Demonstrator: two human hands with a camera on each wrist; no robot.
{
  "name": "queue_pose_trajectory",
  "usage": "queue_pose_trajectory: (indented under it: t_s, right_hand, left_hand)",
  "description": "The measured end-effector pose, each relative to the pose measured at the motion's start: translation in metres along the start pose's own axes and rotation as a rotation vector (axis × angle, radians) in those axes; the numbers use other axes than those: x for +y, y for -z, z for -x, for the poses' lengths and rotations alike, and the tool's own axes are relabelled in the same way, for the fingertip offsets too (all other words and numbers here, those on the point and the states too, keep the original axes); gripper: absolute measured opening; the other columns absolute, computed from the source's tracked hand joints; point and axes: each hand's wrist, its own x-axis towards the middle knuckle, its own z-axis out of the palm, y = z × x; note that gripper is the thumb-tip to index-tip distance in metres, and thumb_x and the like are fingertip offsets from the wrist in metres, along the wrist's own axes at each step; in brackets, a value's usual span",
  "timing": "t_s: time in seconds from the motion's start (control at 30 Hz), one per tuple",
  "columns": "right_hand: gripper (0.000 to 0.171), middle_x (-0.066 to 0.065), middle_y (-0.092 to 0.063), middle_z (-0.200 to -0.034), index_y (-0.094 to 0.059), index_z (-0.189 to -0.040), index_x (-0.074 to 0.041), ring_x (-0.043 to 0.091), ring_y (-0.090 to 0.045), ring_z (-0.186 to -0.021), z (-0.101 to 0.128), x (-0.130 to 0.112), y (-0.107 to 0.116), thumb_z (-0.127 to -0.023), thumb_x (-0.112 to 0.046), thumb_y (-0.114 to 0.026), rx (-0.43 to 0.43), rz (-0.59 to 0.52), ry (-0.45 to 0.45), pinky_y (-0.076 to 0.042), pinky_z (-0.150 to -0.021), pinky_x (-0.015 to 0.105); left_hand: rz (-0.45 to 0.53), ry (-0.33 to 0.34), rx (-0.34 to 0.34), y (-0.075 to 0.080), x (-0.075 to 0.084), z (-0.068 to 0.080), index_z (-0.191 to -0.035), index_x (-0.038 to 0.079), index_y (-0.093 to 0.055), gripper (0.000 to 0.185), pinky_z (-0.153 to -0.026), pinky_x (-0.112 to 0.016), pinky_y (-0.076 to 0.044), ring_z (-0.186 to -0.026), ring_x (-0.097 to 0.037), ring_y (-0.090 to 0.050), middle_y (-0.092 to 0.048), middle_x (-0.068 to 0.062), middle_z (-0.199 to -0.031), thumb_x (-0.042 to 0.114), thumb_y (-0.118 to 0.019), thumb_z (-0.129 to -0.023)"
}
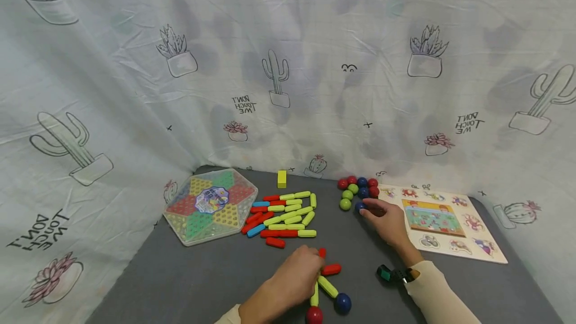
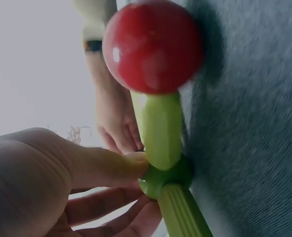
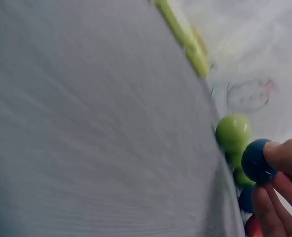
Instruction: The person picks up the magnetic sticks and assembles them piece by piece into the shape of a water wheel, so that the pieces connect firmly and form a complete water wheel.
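Observation:
My left hand [image 1: 294,276] pinches a green ball [image 2: 158,181] at the hub of a small stick-and-ball figure. Yellow-green sticks [image 1: 328,286] run from the hub to a red ball [image 2: 153,47] and a dark blue ball [image 1: 343,303]. Two red sticks [image 1: 332,269] show beside the fingers on the far side; the hand hides part of the hub in the head view. My right hand [image 1: 389,221] pinches another dark blue ball [image 3: 257,162] between thumb and fingers, close to the group of green balls [image 1: 345,204] and red balls [image 1: 373,192].
Loose sticks [image 1: 288,219] in red, blue and yellow-green lie mid-table. A hexagonal marble game board [image 1: 189,238] is at left, a yellow block [image 1: 281,179] at the back. A picture puzzle board [image 1: 488,252] lies at right. A printed curtain [image 1: 315,89] hangs behind.

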Motion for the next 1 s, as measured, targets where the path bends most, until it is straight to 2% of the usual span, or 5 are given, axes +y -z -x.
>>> queue_pose_trajectory:
  t_s: [0.1,0.3,0.43,0.73,1.0]
  right_hand:
    - [0.031,0.013,-0.083,-0.119,-0.081,-0.127,-0.009,-0.004,-0.074,-0.102,0.023,-0.009,0.003,-0.098,-0.019,-0.085,-0.057,-0.098,-0.020,-0.056,-0.085,0.010]
    - [0.029,0.012,-0.082,-0.122,-0.080,-0.128,-0.009,0.005,-0.078,-0.107,0.068,-0.027,0.007,-0.099,-0.015,-0.083,-0.210,-0.258,-0.072,-0.061,-0.088,0.019]
    - [0.028,0.009,-0.082,-0.120,-0.080,-0.126,-0.011,0.009,-0.079,-0.105,0.088,-0.036,0.008,-0.099,-0.015,-0.083,-0.303,-0.312,-0.087,-0.063,-0.087,0.023]
    - [0.031,0.016,-0.080,-0.124,-0.078,-0.128,-0.003,0.010,-0.079,-0.109,0.105,-0.042,0.010,-0.099,-0.013,-0.082,-0.457,-0.388,-0.017,-0.065,-0.090,0.028]
    - [0.030,0.015,-0.080,-0.120,-0.078,-0.126,-0.003,0.011,-0.080,-0.104,0.109,-0.046,0.006,-0.097,-0.011,-0.084,-0.468,-0.391,0.026,-0.066,-0.088,0.030]
  left_hand:
    - [0.011,0.013,-0.003,0.001,-0.001,-0.003,-0.091,0.018,-0.082,0.012,-0.074,-0.022,-0.049,-0.073,-0.008,-0.052,-0.064,0.007,-0.080,0.006,-0.081,-0.093]
    - [0.012,0.063,0.011,0.001,0.007,-0.018,-0.100,0.019,-0.083,0.004,-0.083,-0.027,-0.057,-0.086,-0.010,-0.062,-0.070,0.007,-0.089,0.022,-0.080,-0.099]
    - [-0.024,0.069,0.022,-0.005,0.012,-0.027,-0.089,0.021,-0.081,0.011,-0.079,-0.031,-0.058,-0.084,-0.013,-0.063,-0.069,0.007,-0.083,0.027,-0.082,-0.098]
    - [-0.017,0.058,0.091,-0.013,0.011,-0.029,-0.086,0.022,-0.081,0.010,-0.072,-0.030,-0.055,-0.077,-0.012,-0.059,-0.070,0.010,-0.078,0.024,-0.083,-0.096]
    - [0.015,0.064,0.072,-0.010,0.006,-0.020,-0.096,0.021,-0.083,0.002,-0.077,-0.027,-0.055,-0.082,-0.011,-0.060,-0.073,0.009,-0.088,0.023,-0.082,-0.097]
